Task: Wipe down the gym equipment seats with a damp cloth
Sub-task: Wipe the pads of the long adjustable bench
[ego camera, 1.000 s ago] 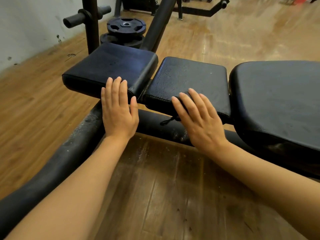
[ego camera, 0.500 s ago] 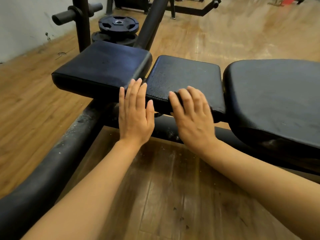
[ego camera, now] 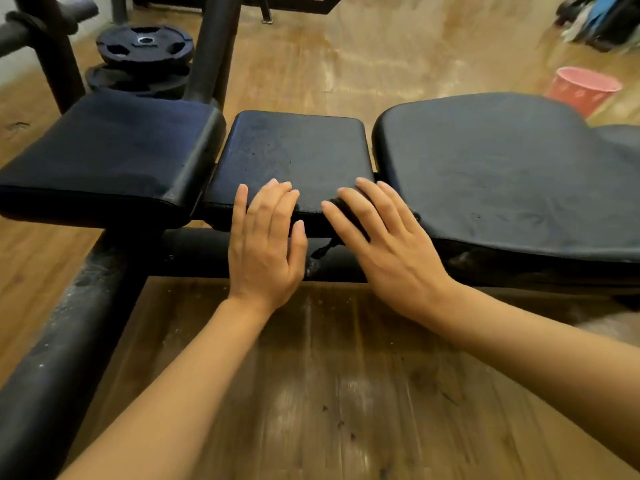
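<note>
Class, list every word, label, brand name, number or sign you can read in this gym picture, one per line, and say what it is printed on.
None can be read.
Weight plates: raised marks may be there, but they are too blurred to make out.
Pink bucket: a faint pale pattern on its wall, no legible text.
Middle seat pad, under the left hand and right hand: no label.

Three black pads sit in a row on the bench frame: the left pad [ego camera: 114, 150], the middle pad [ego camera: 294, 154] and the large right pad [ego camera: 502, 174]. Two weight plates are stacked on the floor behind them, the top plate [ego camera: 145, 45] and the lower plate [ego camera: 135, 83]. One pink bucket [ego camera: 581, 88] stands farther back. Two bare hands are here, the left hand [ego camera: 263, 247] and the right hand [ego camera: 384, 247].
</note>
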`<state>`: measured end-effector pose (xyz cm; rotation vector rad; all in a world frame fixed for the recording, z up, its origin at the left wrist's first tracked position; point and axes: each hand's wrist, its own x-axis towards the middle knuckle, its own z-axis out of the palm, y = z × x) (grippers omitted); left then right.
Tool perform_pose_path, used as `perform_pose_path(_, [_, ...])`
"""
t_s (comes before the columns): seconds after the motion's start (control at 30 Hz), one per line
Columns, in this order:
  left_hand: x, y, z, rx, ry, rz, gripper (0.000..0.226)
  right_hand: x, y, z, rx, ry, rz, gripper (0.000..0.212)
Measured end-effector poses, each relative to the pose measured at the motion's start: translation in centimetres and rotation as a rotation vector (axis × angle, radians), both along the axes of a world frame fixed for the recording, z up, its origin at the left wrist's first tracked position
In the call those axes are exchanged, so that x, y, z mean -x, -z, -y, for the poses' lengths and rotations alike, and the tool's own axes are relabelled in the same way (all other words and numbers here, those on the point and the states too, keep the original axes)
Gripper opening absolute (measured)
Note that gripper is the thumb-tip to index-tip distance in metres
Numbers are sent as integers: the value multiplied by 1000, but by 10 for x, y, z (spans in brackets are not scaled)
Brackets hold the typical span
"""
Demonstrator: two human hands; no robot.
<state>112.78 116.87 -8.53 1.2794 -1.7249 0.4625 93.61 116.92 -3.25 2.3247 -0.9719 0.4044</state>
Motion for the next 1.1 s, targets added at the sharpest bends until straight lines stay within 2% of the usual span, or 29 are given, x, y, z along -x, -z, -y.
perform_pose_path(0.23, [31,1,1,0,47,43,38,54,1,-12,6,111,-123,52])
perform_pose_path(0.5, [69,1,10,-73,-43,31,42,56,13,-8,103,125,-35,40])
perform_pose_path(0.6, [64,4,13,-69,-66,103,44,62,17,-2,191,53,-59,34])
perform_pose_path(0.8, [58,5,12,-72,-87,196,47,119,13,-11,317,-133,-234,41])
perform_pose_path(0.97, [62,6,12,-59,-110,178,48,156,19,-19,366,-152,-216,47])
perform_pose_path(1.1, [70,7,11,-52,-133,143,47,127,29,-18,355,-103,-152,43])
